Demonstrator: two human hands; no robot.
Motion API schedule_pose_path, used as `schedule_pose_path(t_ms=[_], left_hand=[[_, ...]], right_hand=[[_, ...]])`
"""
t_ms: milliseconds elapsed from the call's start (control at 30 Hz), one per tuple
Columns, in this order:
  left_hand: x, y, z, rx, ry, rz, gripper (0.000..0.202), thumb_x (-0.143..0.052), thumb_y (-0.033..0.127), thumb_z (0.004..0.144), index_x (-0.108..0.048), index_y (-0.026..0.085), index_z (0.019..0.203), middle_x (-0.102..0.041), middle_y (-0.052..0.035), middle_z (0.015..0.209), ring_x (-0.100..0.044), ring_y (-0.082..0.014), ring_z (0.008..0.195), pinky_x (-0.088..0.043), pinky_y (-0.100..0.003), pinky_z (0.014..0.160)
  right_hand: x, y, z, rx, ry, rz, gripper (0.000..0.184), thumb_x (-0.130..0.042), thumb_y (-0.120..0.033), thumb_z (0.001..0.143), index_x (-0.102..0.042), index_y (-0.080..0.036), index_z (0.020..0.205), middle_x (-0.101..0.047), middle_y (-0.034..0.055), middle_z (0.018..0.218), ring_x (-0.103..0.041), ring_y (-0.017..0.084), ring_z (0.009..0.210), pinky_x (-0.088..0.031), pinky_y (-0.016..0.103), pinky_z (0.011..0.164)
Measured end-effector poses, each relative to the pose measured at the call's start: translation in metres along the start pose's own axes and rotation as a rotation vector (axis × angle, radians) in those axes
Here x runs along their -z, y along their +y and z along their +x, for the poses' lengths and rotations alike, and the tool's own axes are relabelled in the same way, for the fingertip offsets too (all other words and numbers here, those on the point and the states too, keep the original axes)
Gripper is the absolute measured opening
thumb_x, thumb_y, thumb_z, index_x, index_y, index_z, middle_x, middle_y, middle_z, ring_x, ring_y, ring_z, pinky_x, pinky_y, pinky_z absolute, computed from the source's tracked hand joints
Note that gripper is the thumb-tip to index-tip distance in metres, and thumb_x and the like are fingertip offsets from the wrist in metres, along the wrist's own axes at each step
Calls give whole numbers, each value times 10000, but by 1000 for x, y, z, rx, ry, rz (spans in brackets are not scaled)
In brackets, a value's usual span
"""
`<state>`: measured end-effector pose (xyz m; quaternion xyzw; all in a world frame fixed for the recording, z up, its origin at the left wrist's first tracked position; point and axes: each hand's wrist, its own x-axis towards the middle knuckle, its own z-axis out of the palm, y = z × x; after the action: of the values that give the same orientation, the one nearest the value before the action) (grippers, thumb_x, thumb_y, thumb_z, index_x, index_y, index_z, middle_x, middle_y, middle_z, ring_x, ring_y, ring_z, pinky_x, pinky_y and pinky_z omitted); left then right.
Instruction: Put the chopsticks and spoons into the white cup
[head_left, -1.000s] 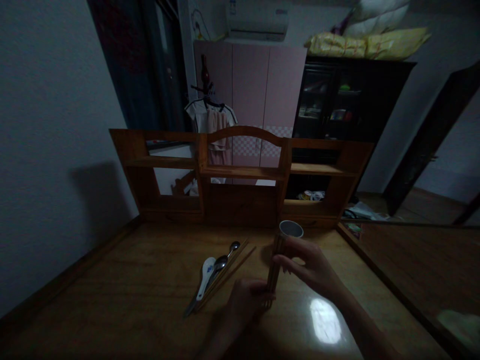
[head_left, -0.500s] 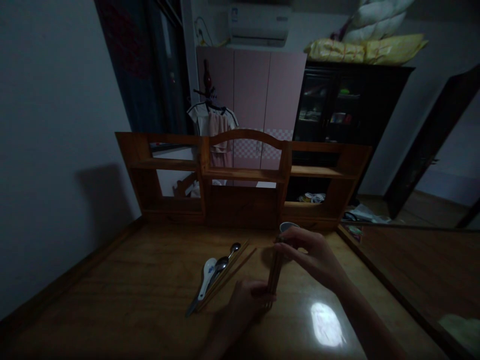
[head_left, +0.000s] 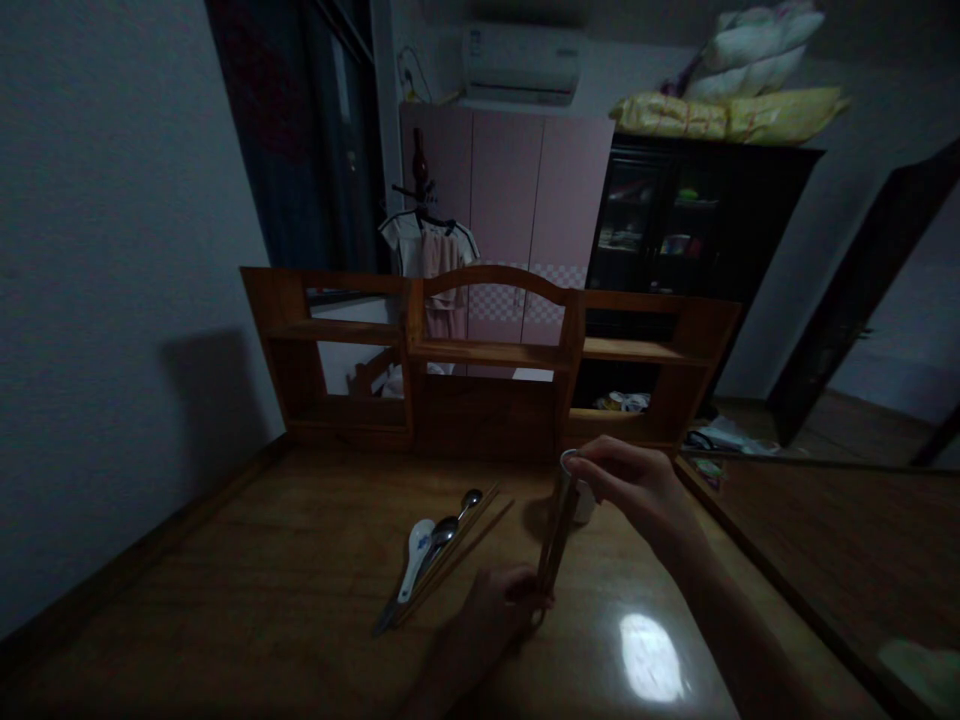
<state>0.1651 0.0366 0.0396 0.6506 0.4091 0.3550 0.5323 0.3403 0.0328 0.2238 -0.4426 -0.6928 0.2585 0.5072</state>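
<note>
A bundle of wooden chopsticks (head_left: 556, 535) stands nearly upright on the wooden table (head_left: 262, 560). My left hand (head_left: 487, 620) is closed round its lower end. My right hand (head_left: 634, 485) pinches its top end, just in front of a small white cup (head_left: 581, 500) that it mostly hides. To the left of my hands lie two loose chopsticks (head_left: 457, 560), a white ceramic spoon (head_left: 415, 555) and two metal spoons (head_left: 450, 520).
A low wooden shelf unit (head_left: 487, 350) runs along the table's far edge. A wall closes the left side. Behind stand a pink wardrobe (head_left: 517, 200), a dark cabinet (head_left: 675, 220) and hanging clothes (head_left: 431, 255). A lamp glare (head_left: 649, 655) shows on the tabletop.
My right hand has slid up the bundle of chopsticks to its top end and now covers the cup. The view has tilted down a little. My left hand keeps its grip.
</note>
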Motion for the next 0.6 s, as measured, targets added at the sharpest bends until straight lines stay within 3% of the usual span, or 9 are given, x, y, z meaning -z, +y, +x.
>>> schedule_pose_path(t_ms=[133,233,333,400,467,600], left_hand=[[5,6,-16,35,35,-2,177,-550,278,805,-681,172,860,-698,-21,822,-605,-138,656,-410,-205,539],[20,13,-38,97,84,-58,179,-548,315,828,-627,177,910,-719,-46,837,-658,-181,741,-484,-252,635],[45,19,-62,35,312,-174,344,-560,488,833,-573,208,1033,-710,-41,903,-688,-213,829,-521,-332,805],[62,24,-75,38,448,-280,459,-617,578,768,-536,233,1061,-692,-12,870,-702,-224,773,-547,-356,767],[75,30,-85,76,520,-345,525,-678,611,699,-519,244,1039,-677,12,818,-705,-223,690,-564,-349,666],[88,41,-98,80,560,-356,537,-733,610,644,-518,235,963,-670,22,742,-699,-218,645,-570,-333,590]], right_hand=[[17,-13,30,133,290,168,266,-617,-455,879,-639,-195,832,-627,-3,711,-479,73,484,-351,188,413],[32,-12,60,218,447,243,301,-571,-506,894,-584,-206,869,-641,1,722,-480,67,440,-350,180,382],[21,-1,73,68,298,173,337,-521,-513,925,-583,-189,994,-666,32,817,-572,99,539,-440,196,437],[-3,7,66,-28,126,90,314,-528,-427,951,-580,-168,1122,-654,64,1016,-642,147,764,-548,284,626],[-32,13,51,-50,31,60,317,-580,-345,938,-564,-167,1201,-607,75,1168,-632,196,952,-551,391,795],[-79,14,19,-64,-106,23,318,-583,-334,937,-564,-181,1214,-588,79,1222,-615,214,1014,-534,421,846]])
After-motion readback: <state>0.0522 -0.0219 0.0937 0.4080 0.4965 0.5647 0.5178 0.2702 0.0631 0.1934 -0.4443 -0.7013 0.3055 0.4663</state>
